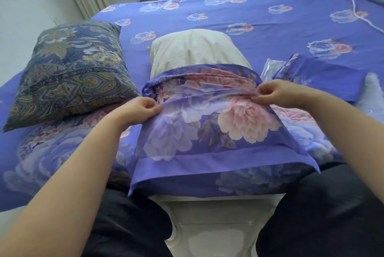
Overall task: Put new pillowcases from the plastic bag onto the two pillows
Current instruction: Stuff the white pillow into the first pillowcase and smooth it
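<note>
Your left hand (145, 107) and right hand (270, 93) each pinch the gathered folds of the purple floral pillowcase (207, 123), one at either side of its opening, which sits partway over the cream pillow (193, 49) on the bed (249, 13). Roughly half the pillow remains bare. Risks: uneven pulling would likely skew the case and jam a pillow corner in the folds; a weak pinch could let the bunched cloth slip free; the near hem overhangs the bed edge and may drag. The second pillow (70, 69), still in paisley, lies left; a folded pillowcase (320, 78) rests on the plastic bag (270, 67) to the right.
</note>
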